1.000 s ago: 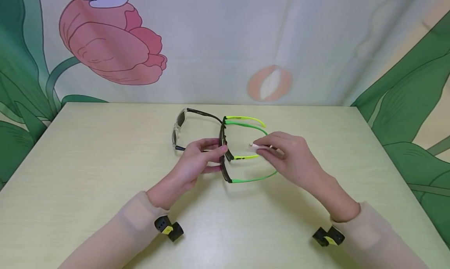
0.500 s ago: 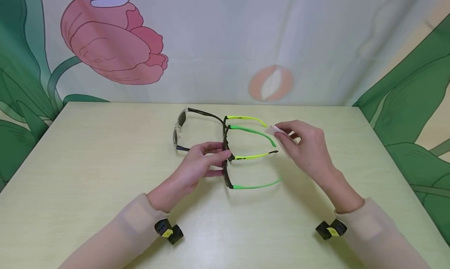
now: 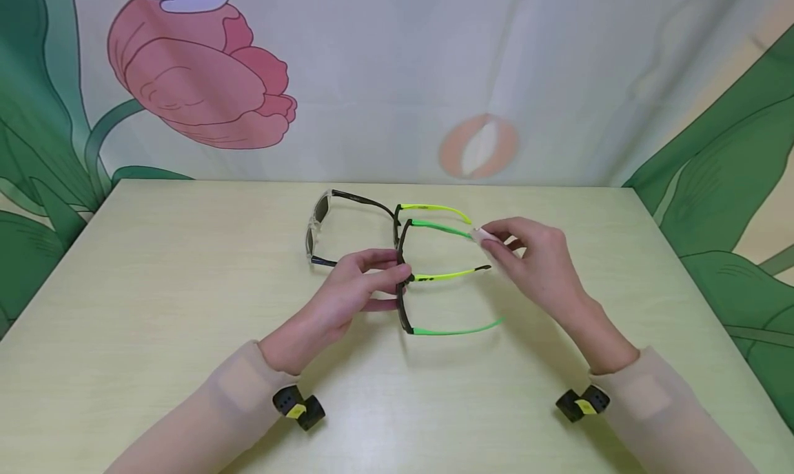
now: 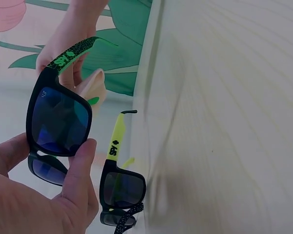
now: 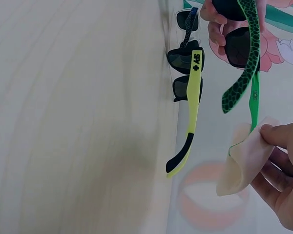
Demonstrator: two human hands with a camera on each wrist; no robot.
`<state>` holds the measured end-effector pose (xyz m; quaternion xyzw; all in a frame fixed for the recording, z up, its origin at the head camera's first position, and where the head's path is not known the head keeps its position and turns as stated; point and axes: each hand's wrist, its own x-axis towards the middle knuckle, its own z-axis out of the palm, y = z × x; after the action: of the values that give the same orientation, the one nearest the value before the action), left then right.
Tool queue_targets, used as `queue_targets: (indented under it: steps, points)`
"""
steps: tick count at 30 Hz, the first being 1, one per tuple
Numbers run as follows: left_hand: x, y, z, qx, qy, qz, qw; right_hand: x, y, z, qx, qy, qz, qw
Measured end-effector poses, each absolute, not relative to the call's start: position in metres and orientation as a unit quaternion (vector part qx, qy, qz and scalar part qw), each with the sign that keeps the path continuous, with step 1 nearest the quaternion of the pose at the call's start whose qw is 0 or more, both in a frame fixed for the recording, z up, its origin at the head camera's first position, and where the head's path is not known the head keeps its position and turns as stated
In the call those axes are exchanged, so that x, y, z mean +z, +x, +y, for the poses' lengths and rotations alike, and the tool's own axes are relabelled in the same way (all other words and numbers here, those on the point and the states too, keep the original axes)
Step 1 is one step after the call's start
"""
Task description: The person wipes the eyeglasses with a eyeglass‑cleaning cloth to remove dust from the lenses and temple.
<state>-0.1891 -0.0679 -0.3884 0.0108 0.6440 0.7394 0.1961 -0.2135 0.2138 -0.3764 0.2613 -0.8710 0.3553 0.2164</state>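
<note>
Black-framed sunglasses with green temples (image 3: 455, 333) are held above the table by my left hand (image 3: 350, 284), its thumb and fingers gripping the front between the lenses. In the left wrist view, a dark blue lens (image 4: 61, 119) faces the camera. My right hand (image 3: 540, 264) pinches a pale cloth (image 5: 244, 161), which is folded over the end of the far green temple (image 5: 254, 100) and hides its tip. The other green temple, dark-patterned on its outer side (image 5: 246, 68), stays free of the cloth.
Black sunglasses with yellow temples (image 5: 195, 92) rest on the table (image 3: 155, 288) just behind the held pair. To their left lie sunglasses with a clear frame and dark temples (image 3: 360, 199). A printed curtain (image 3: 372, 81) hangs behind the table's far edge.
My right hand has moved back and right with the cloth, from between the green temples to the far temple's end. My left hand has shifted slightly right with the sunglasses.
</note>
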Motion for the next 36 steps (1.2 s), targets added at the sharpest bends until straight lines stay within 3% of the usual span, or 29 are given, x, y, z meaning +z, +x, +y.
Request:
queue_targets:
  steps: [20,36]
  points:
    - [-0.381,-0.187,-0.060,0.709,0.063,0.669,0.212,-0.377,-0.208,0.207,0.349,0.260,-0.884,0.168]
    - [-0.384,-0.182,-0.047,0.689,0.083,0.678,0.243,-0.371,-0.205,0.184,0.295,0.296,-0.884,0.211]
